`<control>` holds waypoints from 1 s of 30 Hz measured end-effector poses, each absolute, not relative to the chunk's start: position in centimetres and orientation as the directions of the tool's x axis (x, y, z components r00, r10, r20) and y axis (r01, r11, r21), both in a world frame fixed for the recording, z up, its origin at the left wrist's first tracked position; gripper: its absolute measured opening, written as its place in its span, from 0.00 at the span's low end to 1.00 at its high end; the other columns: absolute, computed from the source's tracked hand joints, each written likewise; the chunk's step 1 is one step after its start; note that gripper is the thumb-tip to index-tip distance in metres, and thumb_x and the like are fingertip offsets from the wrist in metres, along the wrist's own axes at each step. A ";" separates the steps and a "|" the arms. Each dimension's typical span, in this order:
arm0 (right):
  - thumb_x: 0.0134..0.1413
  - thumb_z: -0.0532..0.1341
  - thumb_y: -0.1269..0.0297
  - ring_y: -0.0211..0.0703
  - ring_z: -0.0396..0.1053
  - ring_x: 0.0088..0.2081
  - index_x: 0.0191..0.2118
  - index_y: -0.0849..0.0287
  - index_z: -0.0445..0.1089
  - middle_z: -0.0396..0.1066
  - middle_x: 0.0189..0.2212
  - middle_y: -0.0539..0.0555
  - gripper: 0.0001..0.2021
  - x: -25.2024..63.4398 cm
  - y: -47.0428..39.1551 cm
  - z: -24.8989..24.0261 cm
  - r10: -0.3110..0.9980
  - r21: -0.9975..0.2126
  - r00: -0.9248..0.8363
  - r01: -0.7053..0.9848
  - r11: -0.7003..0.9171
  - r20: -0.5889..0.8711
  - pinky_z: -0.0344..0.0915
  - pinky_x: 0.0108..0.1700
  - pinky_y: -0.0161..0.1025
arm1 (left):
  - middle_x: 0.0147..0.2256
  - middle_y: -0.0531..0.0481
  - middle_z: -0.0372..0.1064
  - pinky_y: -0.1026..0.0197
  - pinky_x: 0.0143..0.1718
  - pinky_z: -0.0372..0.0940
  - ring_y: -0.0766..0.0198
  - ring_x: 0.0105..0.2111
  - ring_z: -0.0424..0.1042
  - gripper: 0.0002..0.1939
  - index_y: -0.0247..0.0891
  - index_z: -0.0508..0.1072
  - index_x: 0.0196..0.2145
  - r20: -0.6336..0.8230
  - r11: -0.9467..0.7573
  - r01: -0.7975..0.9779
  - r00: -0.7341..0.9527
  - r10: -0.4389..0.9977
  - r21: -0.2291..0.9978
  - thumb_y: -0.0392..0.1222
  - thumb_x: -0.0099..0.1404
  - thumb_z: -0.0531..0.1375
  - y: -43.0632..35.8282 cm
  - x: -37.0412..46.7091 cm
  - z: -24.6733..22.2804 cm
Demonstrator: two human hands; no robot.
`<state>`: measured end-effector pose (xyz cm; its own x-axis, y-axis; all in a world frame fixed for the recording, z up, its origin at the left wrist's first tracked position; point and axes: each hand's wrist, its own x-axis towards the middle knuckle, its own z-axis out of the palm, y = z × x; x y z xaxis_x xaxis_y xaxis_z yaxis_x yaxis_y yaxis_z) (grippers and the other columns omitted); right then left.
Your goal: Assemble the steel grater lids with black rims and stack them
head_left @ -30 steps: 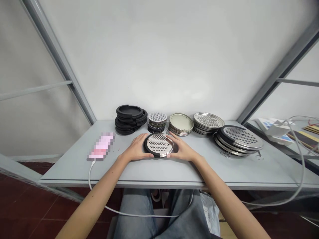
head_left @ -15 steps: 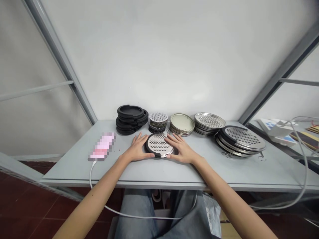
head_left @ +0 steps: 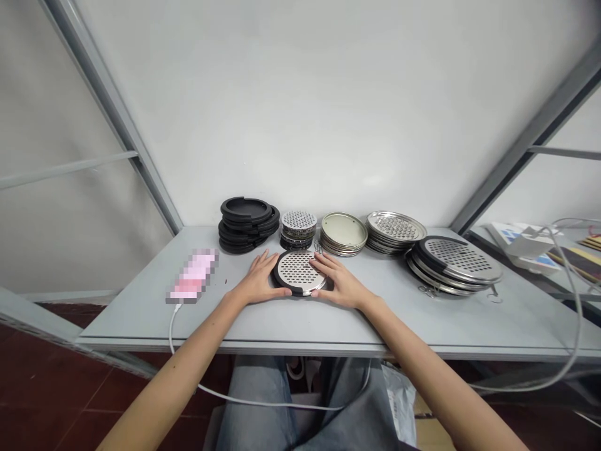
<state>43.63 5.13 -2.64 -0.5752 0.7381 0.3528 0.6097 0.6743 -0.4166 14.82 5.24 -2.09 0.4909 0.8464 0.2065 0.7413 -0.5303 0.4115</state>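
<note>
Right in front of me on the table lies a round perforated metal disc point(head_left: 299, 269), with a black band wrapping its left edge and ending at the front. My left hand point(head_left: 259, 280) grips the disc's banded left side, its thumb pressed on the front edge and fingers spread along the side. On the other side, my right hand point(head_left: 340, 280) holds the bare right edge, fingers lying over the top and thumb at the front rim. Just behind the disc, some thin wire rings point(head_left: 318, 246) show in part.
Along the back stand stacks of black rings point(head_left: 246, 210), small perforated discs point(head_left: 299, 220), pale round plates point(head_left: 344, 230) and larger perforated discs point(head_left: 397, 227). Banded discs point(head_left: 462, 260) pile up at right. A pixelated pink-screened device point(head_left: 193, 275) with a white cable point(head_left: 235, 399) lies left.
</note>
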 end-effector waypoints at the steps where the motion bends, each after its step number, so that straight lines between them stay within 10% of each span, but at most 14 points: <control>1: 0.47 0.64 0.40 0.64 0.44 0.68 0.66 0.60 0.55 0.48 0.67 0.64 0.45 43.6 5.1 -2.7 0.743 -0.436 -0.569 0.602 0.669 0.352 0.49 0.65 0.61 | 0.67 0.38 0.47 0.41 0.67 0.39 0.41 0.68 0.37 0.56 0.37 0.46 0.68 0.213 -0.533 0.737 0.491 0.844 0.415 0.70 0.53 0.62 5.2 14.8 -2.1; 30: 0.47 0.67 0.46 0.61 0.52 0.66 0.65 0.59 0.56 0.51 0.66 0.64 0.43 44.5 5.4 -2.3 0.762 -0.571 -0.559 0.526 0.630 0.326 0.50 0.65 0.58 | 0.67 0.37 0.46 0.42 0.66 0.46 0.42 0.67 0.44 0.57 0.36 0.49 0.68 0.218 -0.539 0.689 0.501 0.837 0.485 0.68 0.51 0.64 5.4 14.5 -2.1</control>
